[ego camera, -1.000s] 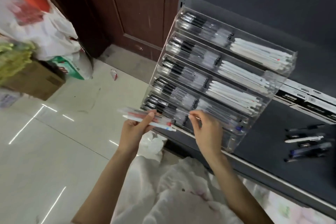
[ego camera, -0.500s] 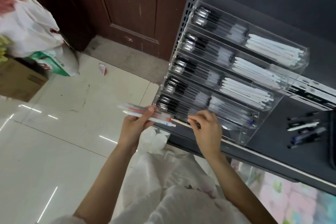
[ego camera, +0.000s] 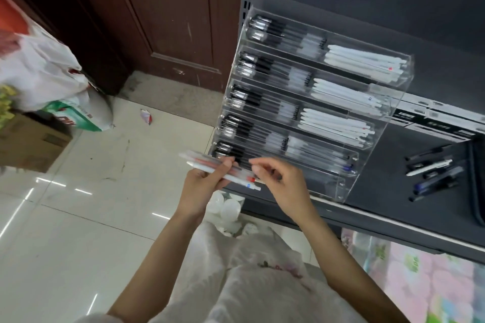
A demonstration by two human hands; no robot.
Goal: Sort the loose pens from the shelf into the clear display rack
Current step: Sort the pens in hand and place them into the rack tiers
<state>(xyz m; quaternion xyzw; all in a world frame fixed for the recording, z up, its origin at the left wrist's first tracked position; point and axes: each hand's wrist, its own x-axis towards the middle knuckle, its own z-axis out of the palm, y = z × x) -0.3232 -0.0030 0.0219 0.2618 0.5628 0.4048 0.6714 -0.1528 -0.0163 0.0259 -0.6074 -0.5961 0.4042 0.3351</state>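
Pens (a small bundle, white and clear with red and blue bits) lie clamped in the left hand, just near the rack's lowest tier. Right hand hovers beside their right ends, fingers loosely curled, grip apart and holding nothing. More loose pens lie on the dark shelf, right of the rack.

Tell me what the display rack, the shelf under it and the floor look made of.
Display rack: clear acrylic or similar plastic; pens show through its glossy walls. Shelf: likely painted metal, matt dark grey, slotted upright. Floor: glazed tile, pale, with grout lines and mirrored lights.
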